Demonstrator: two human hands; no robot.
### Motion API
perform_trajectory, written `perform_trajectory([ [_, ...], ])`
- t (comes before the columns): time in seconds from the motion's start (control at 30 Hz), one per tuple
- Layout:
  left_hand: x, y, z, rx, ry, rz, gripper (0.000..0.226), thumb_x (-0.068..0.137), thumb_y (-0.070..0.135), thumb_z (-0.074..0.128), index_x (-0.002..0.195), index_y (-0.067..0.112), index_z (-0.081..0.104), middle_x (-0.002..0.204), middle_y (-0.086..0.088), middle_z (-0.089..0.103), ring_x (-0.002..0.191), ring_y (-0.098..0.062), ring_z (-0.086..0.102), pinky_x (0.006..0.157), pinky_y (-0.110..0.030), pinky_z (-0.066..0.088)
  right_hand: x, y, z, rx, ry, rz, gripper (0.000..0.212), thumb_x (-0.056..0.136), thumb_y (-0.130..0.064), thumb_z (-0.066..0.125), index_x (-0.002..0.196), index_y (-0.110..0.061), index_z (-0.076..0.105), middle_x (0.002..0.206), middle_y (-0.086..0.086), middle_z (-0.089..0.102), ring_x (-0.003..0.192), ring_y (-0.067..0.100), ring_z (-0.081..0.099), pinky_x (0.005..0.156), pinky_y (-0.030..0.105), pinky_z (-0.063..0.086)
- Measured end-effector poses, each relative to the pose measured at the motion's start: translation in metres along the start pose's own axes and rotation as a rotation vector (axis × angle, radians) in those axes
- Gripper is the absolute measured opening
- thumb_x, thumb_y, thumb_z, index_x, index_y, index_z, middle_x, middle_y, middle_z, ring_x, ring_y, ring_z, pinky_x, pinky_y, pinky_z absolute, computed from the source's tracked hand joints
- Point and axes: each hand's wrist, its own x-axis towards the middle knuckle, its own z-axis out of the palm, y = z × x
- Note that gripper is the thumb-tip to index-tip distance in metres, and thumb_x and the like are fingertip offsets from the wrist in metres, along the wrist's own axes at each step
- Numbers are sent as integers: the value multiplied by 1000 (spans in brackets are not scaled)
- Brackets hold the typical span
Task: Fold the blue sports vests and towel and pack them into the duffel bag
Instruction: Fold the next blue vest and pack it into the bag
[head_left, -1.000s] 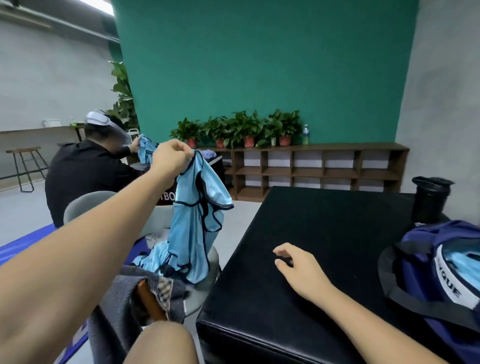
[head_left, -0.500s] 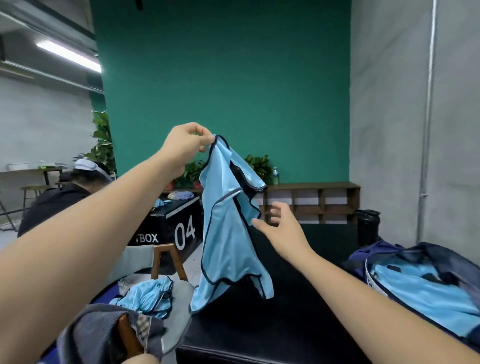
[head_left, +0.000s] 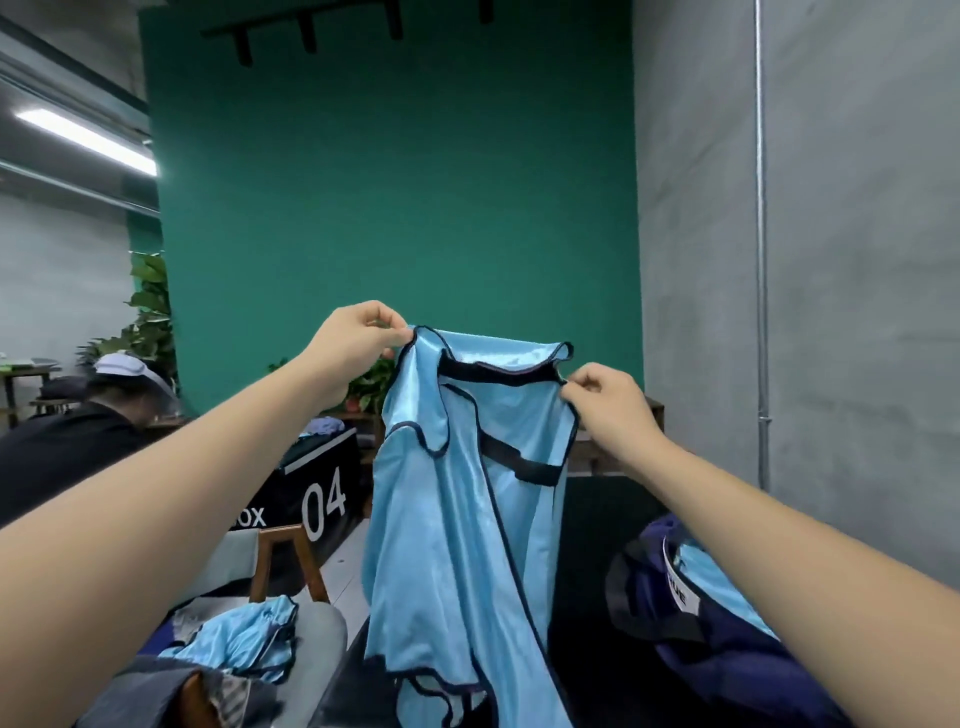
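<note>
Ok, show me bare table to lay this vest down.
Bare black table lies between the held vest and the duffel bag. Crowded: the bag takes the right side; the chair on the left holds a crumpled vest.

The vest (head_left: 457, 519) I hold up is thin, slick cloth with a satin gloss, edged in matt dark binding. Right of the vest, the duffel bag (head_left: 727, 665) is duller navy fabric on a smooth, matt black table top (head_left: 592, 519). Left of the vest a stool (head_left: 283, 534) shows brown wood, and far right of it a metal pipe (head_left: 761, 208) runs down the matt grey wall (head_left: 857, 260).
</note>
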Motion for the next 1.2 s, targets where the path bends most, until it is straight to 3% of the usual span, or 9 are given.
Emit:
perform_trajectory([
  [0.13,-5,-9,9,43,5,-22,12,96,19,78,97,7,73,83,3,72,71,-13,60,67,-26,47,10,-22,-27,-46,32,-77,14,91,-25,67,78,-24,71,79,-8,72,78,16,67,75,36,55],
  [0.23,-11,-14,19,58,-23,-41,11,94,18,79,93,9,74,75,6,72,73,-16,62,71,-30,52,14,-40,-37,-90,37,-140,15,91,-23,66,77,-22,70,73,-7,70,69,12,59,68,32,51],
  [0.33,-22,-10,32,107,-38,10,8,92,20,78,91,14,74,83,4,77,77,-14,66,72,-28,48,15,-55,-40,-151,32,-173,15,93,-23,65,79,-20,70,75,-4,71,68,10,58,62,28,47],
  [0.5,-48,18,57,50,-213,83,20,96,43,75,104,25,73,101,8,79,88,-9,75,79,-29,51,9,-68,-32,-239,-40,-210,14,92,-23,66,80,-20,72,81,-10,72,77,6,63,65,23,45],
  [0.67,-65,33,82,119,-336,138,40,83,64,81,109,36,71,101,12,79,97,-6,74,88,-32,57,5,-77,-21,-267,-82,-216,12,91,-24,67,80,-23,72,82,-9,72,79,7,65,65,25,46],
  [0.83,-68,24,95,304,-317,208,15,89,41,73,94,27,74,91,7,78,91,-17,73,88,-46,61,4,-85,-21,-288,-114,-252,12,93,-24,67,81,-22,70,78,-9,69,73,8,59,62,27,43],
  [0.97,-59,15,79,373,-194,200,10,92,25,68,84,23,72,84,4,77,85,-20,73,69,-30,55,11,-81,-34,-350,-119,-282,12,92,-29,73,82,-24,69,67,-8,59,63,11,52,59,30,39],
  [1.07,-48,6,59,382,-139,195,15,97,22,69,84,27,74,76,12,74,60,0,63,54,-19,45,14,-75,-47,-388,-170,-285,14,90,-31,80,82,-24,71,60,-9,56,57,8,49,57,28,36],
  [1.2,-34,6,35,360,-78,202,11,98,24,72,92,29,80,85,11,79,84,-9,72,73,-28,54,12,-69,-53,-482,-287,-325,16,91,-34,81,84,-26,70,63,-8,60,56,9,48,57,29,39],
])
